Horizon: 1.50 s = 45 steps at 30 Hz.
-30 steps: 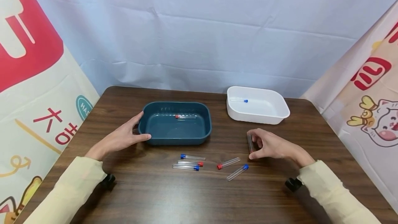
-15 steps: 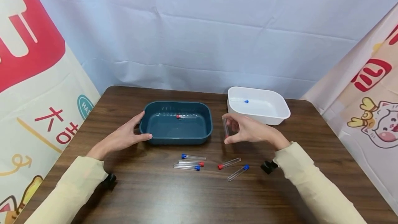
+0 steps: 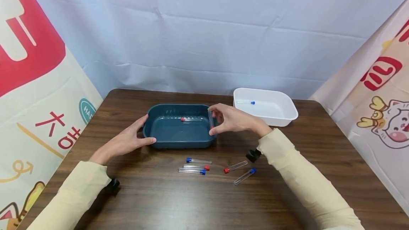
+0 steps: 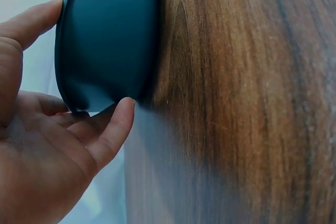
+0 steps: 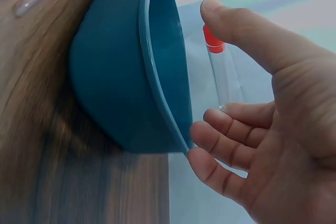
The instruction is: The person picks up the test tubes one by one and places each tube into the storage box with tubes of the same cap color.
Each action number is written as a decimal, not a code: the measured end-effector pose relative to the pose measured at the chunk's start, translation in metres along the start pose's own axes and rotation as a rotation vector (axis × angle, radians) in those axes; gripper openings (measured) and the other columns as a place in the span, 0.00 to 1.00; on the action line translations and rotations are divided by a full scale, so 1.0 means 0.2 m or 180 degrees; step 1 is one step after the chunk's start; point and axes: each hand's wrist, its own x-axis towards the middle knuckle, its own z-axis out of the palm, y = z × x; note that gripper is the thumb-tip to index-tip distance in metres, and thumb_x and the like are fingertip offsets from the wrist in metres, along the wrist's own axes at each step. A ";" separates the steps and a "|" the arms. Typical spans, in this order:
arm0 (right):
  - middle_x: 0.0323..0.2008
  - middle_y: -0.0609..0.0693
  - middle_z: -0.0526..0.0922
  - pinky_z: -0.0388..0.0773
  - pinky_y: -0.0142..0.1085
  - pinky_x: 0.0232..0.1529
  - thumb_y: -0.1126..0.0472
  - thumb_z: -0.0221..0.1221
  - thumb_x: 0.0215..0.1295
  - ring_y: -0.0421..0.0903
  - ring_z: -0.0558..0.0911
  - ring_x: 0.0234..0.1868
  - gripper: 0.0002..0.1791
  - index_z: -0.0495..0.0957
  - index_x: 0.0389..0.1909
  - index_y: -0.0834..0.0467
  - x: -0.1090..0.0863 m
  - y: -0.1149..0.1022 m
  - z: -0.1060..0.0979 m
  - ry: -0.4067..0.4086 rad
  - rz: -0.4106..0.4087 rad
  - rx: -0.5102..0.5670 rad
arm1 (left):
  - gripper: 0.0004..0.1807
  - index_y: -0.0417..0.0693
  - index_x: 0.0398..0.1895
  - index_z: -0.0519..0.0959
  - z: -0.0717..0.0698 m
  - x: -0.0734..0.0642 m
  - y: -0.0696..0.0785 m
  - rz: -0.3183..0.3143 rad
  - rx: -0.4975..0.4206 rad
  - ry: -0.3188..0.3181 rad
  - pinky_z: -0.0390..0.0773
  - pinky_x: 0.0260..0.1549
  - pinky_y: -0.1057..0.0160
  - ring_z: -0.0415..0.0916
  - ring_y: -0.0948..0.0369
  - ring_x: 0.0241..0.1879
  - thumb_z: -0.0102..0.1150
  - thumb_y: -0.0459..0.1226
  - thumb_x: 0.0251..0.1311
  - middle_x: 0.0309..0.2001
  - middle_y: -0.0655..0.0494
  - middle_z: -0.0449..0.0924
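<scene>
Left hand (image 3: 125,141) is gripping the teal bin (image 3: 179,141) by its left end, thumb on the front rim, fingers behind; bin is looking light, stiff. Loose capped tubes (image 3: 191,171) are lying in front. Right hand (image 3: 235,118) is pinching a red-capped tube (image 5: 219,72) end to end, opened just tube-length, by the bin's right rim; probably weighing little, slick, maybe brittle, so mid-barrel is seeming safer

Smooth, glossy plastic is seen in the teal basin (image 3: 169,130), clear gloss on 5 tubes (image 3: 202,162) in front, woodgrain on the table (image 3: 147,194) beneath it.
</scene>
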 end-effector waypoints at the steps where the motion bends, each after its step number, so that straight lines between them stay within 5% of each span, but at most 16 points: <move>1: 0.50 0.56 0.77 0.77 0.42 0.46 0.46 0.76 0.58 0.50 0.77 0.45 0.48 0.66 0.73 0.63 0.02 -0.01 0.00 -0.0011 -0.0005 -0.0011 | 0.59 0.42 0.84 0.38 0.00 0.00 0.00 0.0007 -0.0001 0.0001 0.61 0.69 0.33 0.55 0.36 0.75 0.65 0.58 0.67 0.83 0.38 0.39; 18: 0.54 0.60 0.77 0.77 0.41 0.50 0.43 0.73 0.59 0.49 0.76 0.48 0.47 0.65 0.73 0.62 0.20 -0.05 0.06 -0.0191 -0.0013 0.0081 | 0.57 0.41 0.84 0.38 0.00 0.01 -0.02 0.0059 0.0028 0.0005 0.63 0.68 0.36 0.69 0.37 0.68 0.64 0.56 0.69 0.84 0.42 0.32; 37: 0.52 0.54 0.77 0.76 0.37 0.47 0.44 0.71 0.64 0.47 0.75 0.46 0.49 0.61 0.77 0.63 0.46 -0.09 0.20 -0.0259 -0.0167 0.0131 | 0.54 0.41 0.84 0.44 0.01 0.01 -0.03 0.0148 0.0072 0.0033 0.70 0.65 0.38 0.61 0.37 0.73 0.64 0.55 0.69 0.84 0.46 0.32; 45: 0.53 0.57 0.77 0.75 0.40 0.47 0.46 0.68 0.67 0.48 0.75 0.44 0.45 0.62 0.77 0.63 0.43 -0.09 0.18 -0.0169 -0.0233 0.0121 | 0.53 0.42 0.84 0.43 0.01 0.02 -0.02 0.0136 0.0047 0.0023 0.69 0.65 0.37 0.60 0.37 0.74 0.64 0.53 0.70 0.84 0.47 0.32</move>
